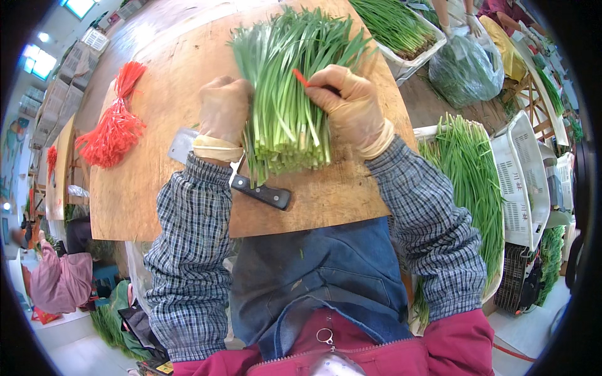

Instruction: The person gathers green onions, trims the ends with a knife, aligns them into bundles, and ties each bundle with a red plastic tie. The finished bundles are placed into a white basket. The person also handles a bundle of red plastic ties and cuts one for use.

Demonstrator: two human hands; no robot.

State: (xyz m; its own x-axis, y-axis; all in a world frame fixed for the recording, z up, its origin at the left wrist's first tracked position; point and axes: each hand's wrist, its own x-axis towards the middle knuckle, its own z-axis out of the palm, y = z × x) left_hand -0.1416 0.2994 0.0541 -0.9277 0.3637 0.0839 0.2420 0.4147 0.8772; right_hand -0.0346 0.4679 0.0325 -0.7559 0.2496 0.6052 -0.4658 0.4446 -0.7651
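A thick bundle of green garlic chives (291, 108) lies on the wooden table (188, 207), its cut stems towards me. Gloved and curled, my left hand (225, 112) is against the bundle's left side; what its fingers hold is hidden. My right hand (350, 105), also gloved, pinches the end of a red tie (300, 77) between thumb and fingers over the bundle's right part. Under my left wrist lies a cleaver with a black riveted handle (261, 191), partly covered by the wrist and stems. A bunch of red plastic ties (115, 127) rests at the table's left.
White crates of chives stand at the right (470, 188) and upper right (409, 61), beside empty white crates (522, 183). A person's hands touch a plastic bag (465, 66) at the upper right. Another person in pink (61, 282) sits at the lower left.
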